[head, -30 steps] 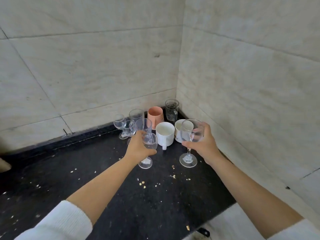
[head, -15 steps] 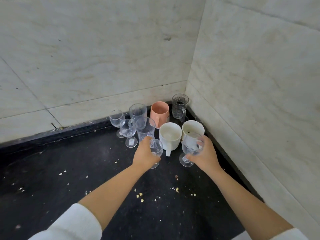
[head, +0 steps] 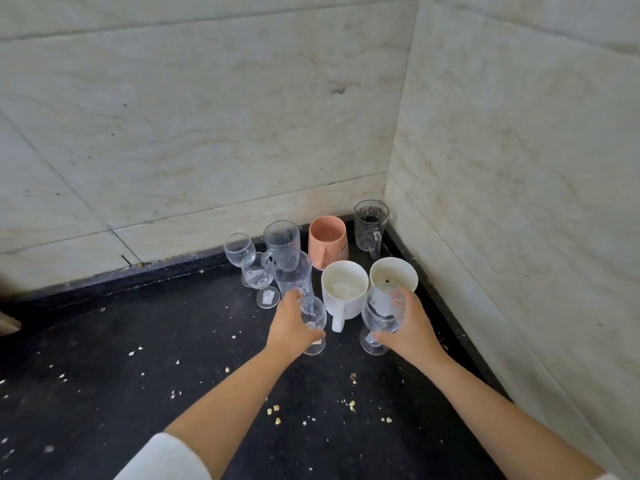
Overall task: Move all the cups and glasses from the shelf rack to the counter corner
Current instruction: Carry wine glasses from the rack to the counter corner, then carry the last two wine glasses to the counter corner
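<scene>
Placing step. Left hand [head: 289,327] grips small stemmed glass [head: 313,317], foot at the dark surface [head: 138,393]. Right hand [head: 412,327] grips wine glass [head: 381,313] beside white mug [head: 344,292]. Next: release both, withdraw without clinking neighbours.

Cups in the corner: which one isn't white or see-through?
The pink cup by the back wall; the two mugs before it are white, the rest clear glass.

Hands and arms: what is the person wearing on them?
Both hands, left hand and right hand, are bare: no gloves, rings or watch show. The forearms are uncovered too. A white knit-looking sleeve sits pushed up the left arm; a sliver of white shows at the right.
</scene>
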The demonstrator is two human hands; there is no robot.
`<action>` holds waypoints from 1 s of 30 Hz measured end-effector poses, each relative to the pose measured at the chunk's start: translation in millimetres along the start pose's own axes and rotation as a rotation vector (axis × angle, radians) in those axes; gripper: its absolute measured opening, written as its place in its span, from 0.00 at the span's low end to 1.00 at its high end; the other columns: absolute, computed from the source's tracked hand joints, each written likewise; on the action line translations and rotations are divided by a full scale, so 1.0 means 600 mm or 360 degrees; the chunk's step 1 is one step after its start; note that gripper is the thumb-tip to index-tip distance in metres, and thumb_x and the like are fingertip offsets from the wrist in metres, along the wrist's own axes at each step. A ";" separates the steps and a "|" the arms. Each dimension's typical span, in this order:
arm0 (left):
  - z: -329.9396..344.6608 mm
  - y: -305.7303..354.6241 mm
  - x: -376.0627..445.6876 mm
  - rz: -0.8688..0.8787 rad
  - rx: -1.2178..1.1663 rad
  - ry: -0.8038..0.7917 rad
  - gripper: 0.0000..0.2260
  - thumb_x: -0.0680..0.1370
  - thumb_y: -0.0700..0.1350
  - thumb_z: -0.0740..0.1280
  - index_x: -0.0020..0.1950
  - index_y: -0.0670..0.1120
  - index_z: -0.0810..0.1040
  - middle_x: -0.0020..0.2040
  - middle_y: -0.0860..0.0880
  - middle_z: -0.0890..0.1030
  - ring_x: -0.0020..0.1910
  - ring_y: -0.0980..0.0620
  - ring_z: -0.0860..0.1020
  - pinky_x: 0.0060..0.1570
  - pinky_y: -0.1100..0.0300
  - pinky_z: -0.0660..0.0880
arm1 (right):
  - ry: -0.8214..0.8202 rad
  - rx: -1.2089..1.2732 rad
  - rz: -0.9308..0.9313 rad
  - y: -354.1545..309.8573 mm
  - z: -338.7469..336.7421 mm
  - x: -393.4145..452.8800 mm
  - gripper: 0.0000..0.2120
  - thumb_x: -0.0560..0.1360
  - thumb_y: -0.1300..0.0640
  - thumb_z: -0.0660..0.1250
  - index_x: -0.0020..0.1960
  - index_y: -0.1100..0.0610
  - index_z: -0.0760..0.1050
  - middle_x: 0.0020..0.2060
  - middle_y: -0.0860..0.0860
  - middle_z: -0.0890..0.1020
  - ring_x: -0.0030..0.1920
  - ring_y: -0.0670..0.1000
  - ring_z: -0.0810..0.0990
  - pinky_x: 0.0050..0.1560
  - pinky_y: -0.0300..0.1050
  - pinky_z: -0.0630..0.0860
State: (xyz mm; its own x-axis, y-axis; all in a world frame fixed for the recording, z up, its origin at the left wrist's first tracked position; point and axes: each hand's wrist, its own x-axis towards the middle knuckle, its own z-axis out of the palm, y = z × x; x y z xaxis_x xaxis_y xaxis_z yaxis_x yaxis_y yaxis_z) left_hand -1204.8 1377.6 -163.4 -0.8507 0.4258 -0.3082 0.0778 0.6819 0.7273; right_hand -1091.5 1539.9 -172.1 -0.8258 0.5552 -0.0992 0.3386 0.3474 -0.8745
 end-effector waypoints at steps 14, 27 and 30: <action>-0.034 -0.017 -0.078 -0.0134 0.0124 0.0431 0.36 0.71 0.55 0.69 0.74 0.45 0.57 0.70 0.45 0.68 0.68 0.47 0.70 0.63 0.51 0.70 | 0.0093 -0.0780 -0.0590 -0.083 0.008 -0.017 0.31 0.62 0.51 0.76 0.59 0.63 0.72 0.57 0.58 0.76 0.60 0.60 0.72 0.59 0.54 0.66; -0.315 -0.194 -0.420 -0.0900 0.0954 0.0970 0.16 0.77 0.47 0.61 0.63 0.43 0.69 0.62 0.43 0.73 0.63 0.43 0.70 0.56 0.51 0.71 | -0.0864 -0.0933 -0.1565 -0.387 0.297 -0.172 0.14 0.74 0.54 0.63 0.55 0.61 0.77 0.56 0.56 0.79 0.60 0.56 0.73 0.63 0.50 0.67; -0.363 -0.241 -0.570 -0.1198 0.1148 0.1013 0.15 0.77 0.47 0.60 0.62 0.43 0.70 0.62 0.43 0.72 0.64 0.43 0.69 0.57 0.51 0.71 | -0.0993 -0.0933 -0.1848 -0.471 0.367 -0.296 0.14 0.74 0.54 0.63 0.55 0.61 0.77 0.55 0.57 0.80 0.58 0.58 0.74 0.58 0.50 0.70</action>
State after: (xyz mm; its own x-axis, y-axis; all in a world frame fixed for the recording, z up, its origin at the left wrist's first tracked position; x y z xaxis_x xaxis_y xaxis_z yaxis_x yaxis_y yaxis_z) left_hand -1038.3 1004.2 -29.7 -0.8945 -0.4471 -0.0034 -0.4457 0.8922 -0.0727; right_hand -1139.8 1176.9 -11.9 -0.7650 -0.6129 0.1980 -0.6425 0.7046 -0.3013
